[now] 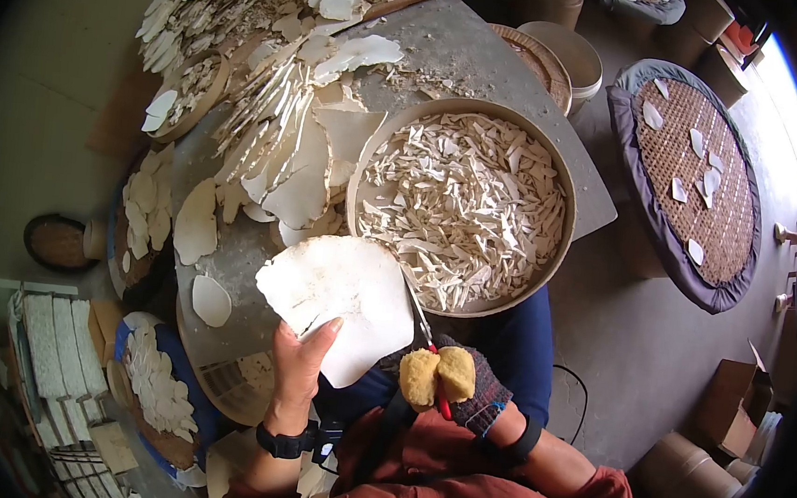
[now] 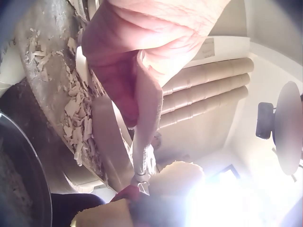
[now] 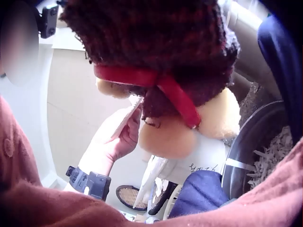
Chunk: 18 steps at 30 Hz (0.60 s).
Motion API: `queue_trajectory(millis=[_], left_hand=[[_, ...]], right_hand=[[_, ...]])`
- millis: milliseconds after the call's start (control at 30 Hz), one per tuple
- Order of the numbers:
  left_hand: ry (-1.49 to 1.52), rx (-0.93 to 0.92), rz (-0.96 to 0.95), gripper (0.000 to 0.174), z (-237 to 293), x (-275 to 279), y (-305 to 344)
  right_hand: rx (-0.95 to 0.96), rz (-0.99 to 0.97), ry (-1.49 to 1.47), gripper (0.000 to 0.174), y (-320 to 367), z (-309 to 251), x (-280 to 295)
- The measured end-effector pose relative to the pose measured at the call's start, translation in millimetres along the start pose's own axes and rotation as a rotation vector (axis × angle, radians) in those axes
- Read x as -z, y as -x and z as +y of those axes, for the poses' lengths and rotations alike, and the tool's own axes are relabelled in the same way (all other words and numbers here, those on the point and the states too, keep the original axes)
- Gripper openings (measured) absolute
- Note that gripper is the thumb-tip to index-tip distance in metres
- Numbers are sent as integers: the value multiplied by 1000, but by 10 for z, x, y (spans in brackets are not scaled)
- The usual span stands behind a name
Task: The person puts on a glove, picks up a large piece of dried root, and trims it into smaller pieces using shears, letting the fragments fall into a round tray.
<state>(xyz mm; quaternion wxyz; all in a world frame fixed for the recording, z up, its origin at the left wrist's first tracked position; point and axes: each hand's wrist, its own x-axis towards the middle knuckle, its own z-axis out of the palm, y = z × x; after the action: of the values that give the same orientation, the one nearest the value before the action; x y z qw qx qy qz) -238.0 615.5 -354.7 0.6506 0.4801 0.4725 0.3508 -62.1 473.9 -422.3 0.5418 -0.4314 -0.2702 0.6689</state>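
Observation:
A bare left hand [image 1: 300,368] pinches the lower left edge of a large, pale, flat sheet [image 1: 343,296], thumb on top. In the left wrist view the fingers [image 2: 125,90] lie on both sides of the sheet [image 2: 147,111]. The gloved right hand [image 1: 480,396] grips scissors with red handles [image 1: 444,401] padded by yellow foam [image 1: 420,379]. The scissor blades [image 1: 421,316] lie along the sheet's right edge. Seen from the right wrist, the knitted glove [image 3: 151,42] wraps the red handles [image 3: 177,99]; the blades are mostly hidden.
A round tray [image 1: 562,253] full of pale cut strips stands just beyond the sheet. Stacked flat pieces [image 1: 284,156] cover the grey table [image 1: 434,41] at left. A round woven tray [image 1: 695,169] with several pieces stands at right. A cardboard box [image 1: 732,406] lies on the floor.

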Motion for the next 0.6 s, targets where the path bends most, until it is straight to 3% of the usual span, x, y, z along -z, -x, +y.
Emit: queue_trajectory(millis=[233,367,500,600], left_hand=[[-75,-4,-55,42,92,109,105],[-54,21,-15,43,142,255,245],[-29,30,52,42,84,471,348],[-16,-8,90,41,51,586,391]], right_hand=[[49,-63,345,23,-33,172,-38],[246,-176,693,25,-56,-62,-187],[21,-232,303,25,-88,-31,-285],[-7,-275,490,24,-143,216,-289]])
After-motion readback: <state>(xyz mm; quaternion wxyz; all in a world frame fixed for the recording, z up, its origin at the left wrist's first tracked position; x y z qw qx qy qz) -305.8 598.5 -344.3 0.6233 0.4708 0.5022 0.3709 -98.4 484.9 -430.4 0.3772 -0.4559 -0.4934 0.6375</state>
